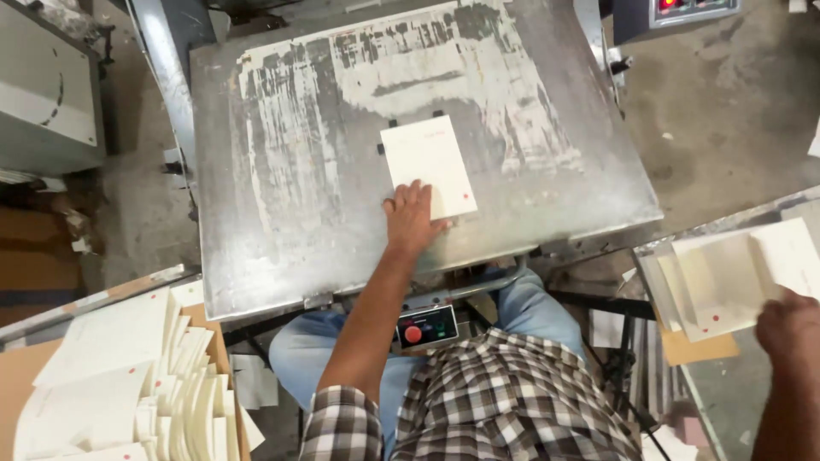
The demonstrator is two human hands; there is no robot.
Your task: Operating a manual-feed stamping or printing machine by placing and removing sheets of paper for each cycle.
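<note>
left hand [411,218]: grip flat and spread, fingertips pressing the lower edge of a white card [428,164].
white card: lies on the worn metal plate [290,179], near its middle, a small red dot at its lower right corner.
right hand [787,329]: at the right edge, on a loose stack of white cards [726,282]; cannot tell how its grip stands.
left pile [128,384]: white cards fanned out on a brown desk.
red button [413,334]: on a small panel under the plate.
</note>
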